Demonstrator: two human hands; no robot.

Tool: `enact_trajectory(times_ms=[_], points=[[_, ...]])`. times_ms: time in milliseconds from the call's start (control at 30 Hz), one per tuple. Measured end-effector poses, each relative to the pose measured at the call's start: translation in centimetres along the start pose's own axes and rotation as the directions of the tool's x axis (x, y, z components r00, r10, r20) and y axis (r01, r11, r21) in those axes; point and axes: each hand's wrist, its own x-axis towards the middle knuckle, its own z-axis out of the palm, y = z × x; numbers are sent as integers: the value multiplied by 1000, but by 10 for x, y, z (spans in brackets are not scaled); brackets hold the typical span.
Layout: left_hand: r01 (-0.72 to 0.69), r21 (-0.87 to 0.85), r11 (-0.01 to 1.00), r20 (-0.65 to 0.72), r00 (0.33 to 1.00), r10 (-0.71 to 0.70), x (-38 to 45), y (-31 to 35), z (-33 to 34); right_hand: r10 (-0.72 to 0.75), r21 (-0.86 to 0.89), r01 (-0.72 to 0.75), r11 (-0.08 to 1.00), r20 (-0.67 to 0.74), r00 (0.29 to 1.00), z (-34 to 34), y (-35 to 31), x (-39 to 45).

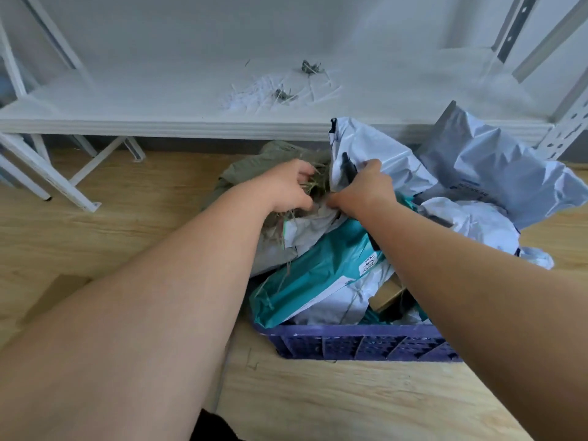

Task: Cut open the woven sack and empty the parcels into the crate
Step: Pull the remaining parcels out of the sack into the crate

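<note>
The olive-green woven sack lies crumpled on the floor behind the blue crate, its frayed cut edge toward me. My left hand grips that frayed edge. My right hand is closed on a black-handled cutter and also pinches the sack edge beside the left hand. Parcels fill the crate: a teal mailer, white and grey mailers and a brown box. A white mailer stands upright just behind my right hand.
A low white shelf runs across the back, with loose cut fibres lying on it. White metal frame legs stand at the left and a perforated upright at the right. The floor is light wood.
</note>
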Motion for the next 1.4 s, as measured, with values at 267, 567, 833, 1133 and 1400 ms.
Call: enact_trajectory(times_ms=[267,567,833,1133,1400], points=[[424,540,727,-414,886,-209,-21,-59,-12,-37,-200,28,979,-38,999,5,22,5],[434,149,889,-255,885,-390,-36,-51,31,82,262,-45,964,-132,988,-6,17,16],[-99,-372,923,-247,969,4,-65,-40,56,132,389,-86,917,-92,987,11,19,9],[75,-75,994,-633,767,-106,-43,-32,71,-42,504,36,863,2,999,8,26,-14],[-250,-506,826,-600,789,-129,-35,11,44,-74,737,-64,672,153,985,5,14,-34]])
